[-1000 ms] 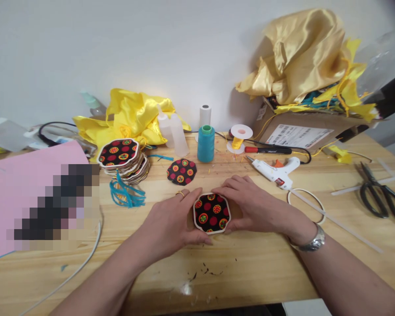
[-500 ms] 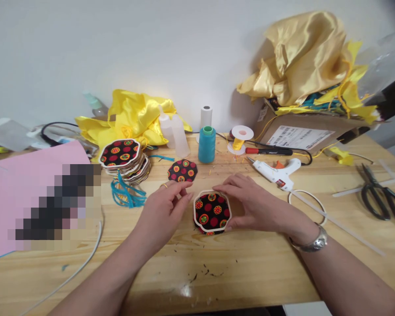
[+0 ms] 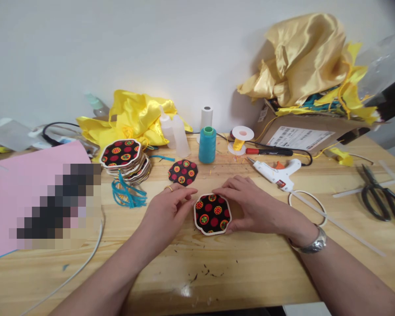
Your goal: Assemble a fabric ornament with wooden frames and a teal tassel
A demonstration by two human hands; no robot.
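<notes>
both hands (image 3: 171,210) (image 3: 253,206) flank a fabric-covered patch (image 3: 212,213) flat on the wooden worktop (image 3: 250,267), glue gun (image 3: 276,172) just right, patch stack (image 3: 125,160) far left.

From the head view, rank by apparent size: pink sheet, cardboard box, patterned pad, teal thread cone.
1. pink sheet
2. cardboard box
3. patterned pad, though it is nearer the camera
4. teal thread cone

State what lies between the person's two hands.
A white-rimmed flowered card lies flat on the table between the left hand and right hand, seen in the head view.

Two hands (image 3: 166,210) (image 3: 253,208), one held patch (image 3: 212,214), two squeeze bottles (image 3: 167,127) (image 3: 180,137), one glue gun (image 3: 276,172), one scissors (image 3: 380,193)
</notes>
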